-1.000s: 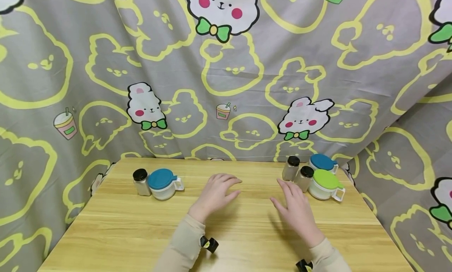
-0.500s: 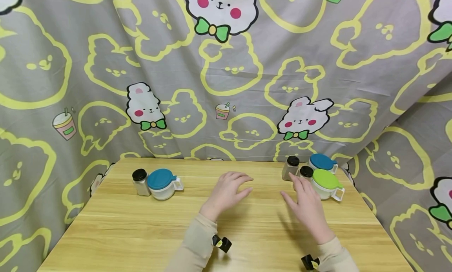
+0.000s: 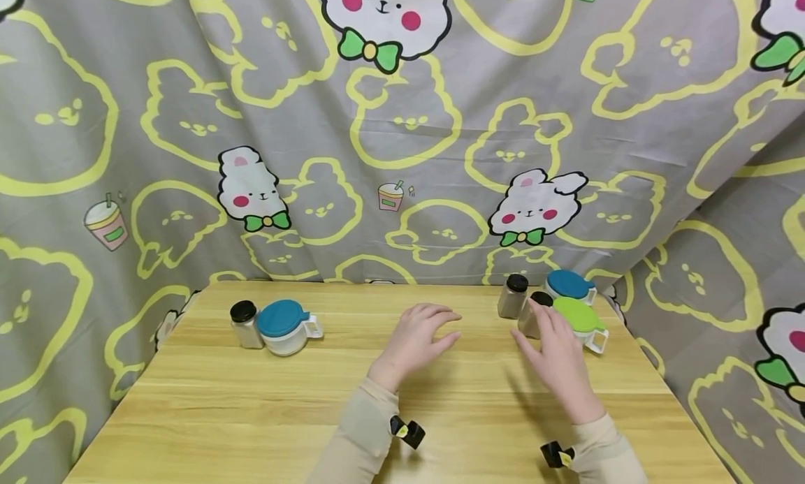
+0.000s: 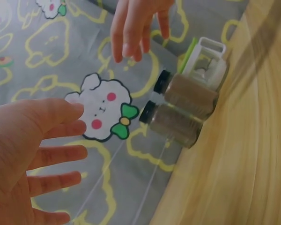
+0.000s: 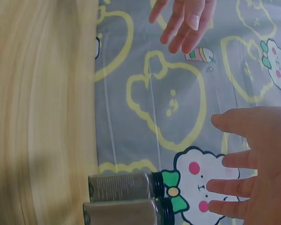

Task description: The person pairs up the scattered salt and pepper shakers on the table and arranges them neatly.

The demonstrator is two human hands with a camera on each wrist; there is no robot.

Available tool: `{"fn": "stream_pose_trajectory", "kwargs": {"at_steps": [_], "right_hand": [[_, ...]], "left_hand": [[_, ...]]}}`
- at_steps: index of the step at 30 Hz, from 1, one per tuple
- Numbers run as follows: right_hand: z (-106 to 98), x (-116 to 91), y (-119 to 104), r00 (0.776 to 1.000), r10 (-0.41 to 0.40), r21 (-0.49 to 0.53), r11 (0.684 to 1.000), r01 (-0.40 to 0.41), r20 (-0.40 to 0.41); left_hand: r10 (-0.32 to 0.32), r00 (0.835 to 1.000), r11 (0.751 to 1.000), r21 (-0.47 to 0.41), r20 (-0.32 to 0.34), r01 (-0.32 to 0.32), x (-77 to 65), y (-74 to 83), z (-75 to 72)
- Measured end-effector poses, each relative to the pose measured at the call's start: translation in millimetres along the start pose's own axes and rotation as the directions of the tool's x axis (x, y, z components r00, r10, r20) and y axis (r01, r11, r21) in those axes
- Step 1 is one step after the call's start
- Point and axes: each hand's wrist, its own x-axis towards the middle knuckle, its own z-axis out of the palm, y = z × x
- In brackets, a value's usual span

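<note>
Standing near the right fingers [image 3: 555,327], yet apart, is one black-lidded jar [image 3: 526,323].

Left hand [image 3: 415,340] and right hand [image 3: 559,358] have shifted rightward.

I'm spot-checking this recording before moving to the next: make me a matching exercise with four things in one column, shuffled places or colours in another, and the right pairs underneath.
Things
1. Left hand
2. Right hand
3. Green-lidded pot
4. Curtain

Places or colours
A. Grey with yellow outlines
B. Over the middle of the table
C. Stands beside a black-capped bottle
D. Partly covers item 3 in the head view

Pairs: 1-B, 2-D, 3-C, 4-A
</note>
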Motion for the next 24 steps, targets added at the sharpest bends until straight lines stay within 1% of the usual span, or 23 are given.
{"fn": "stream_pose_trajectory", "kwargs": {"at_steps": [3, 7, 13, 19, 24], "right_hand": [[-2.5, 1.7, 2.5, 1.0, 0.016, 0.002, 1.0, -0.016, 0.003], [-5.5, 3.7, 6.6, 0.997, 0.064, 0.009, 0.998, -0.064, 0.032], [-8.4, 5.8, 15.7, 0.991, 0.116, -0.004, 0.993, -0.116, 0.067], [-14.5, 6.9, 23.4, 0.99, 0.131, -0.013, 0.991, -0.131, 0.058], [-19.2, 6.3, 30.0, 0.985, 0.164, -0.028, 0.986, -0.163, 0.061]], "left_hand": [[0.003, 1.0, 1.0, 0.003, -0.016, -0.003, 1.9, 1.5, 2.0], [0.002, 0.999, 1.0, -0.009, -0.032, -0.002, 4.8, 4.1, 5.3], [-0.017, 0.999, 0.999, -0.038, -0.041, 0.016, 10.9, 11.3, 13.4], [-0.022, 0.997, 0.999, -0.045, -0.075, 0.018, 15.7, 17.0, 25.1], [-0.021, 0.995, 0.999, -0.052, -0.098, 0.016, 17.9, 21.0, 33.3]]}}
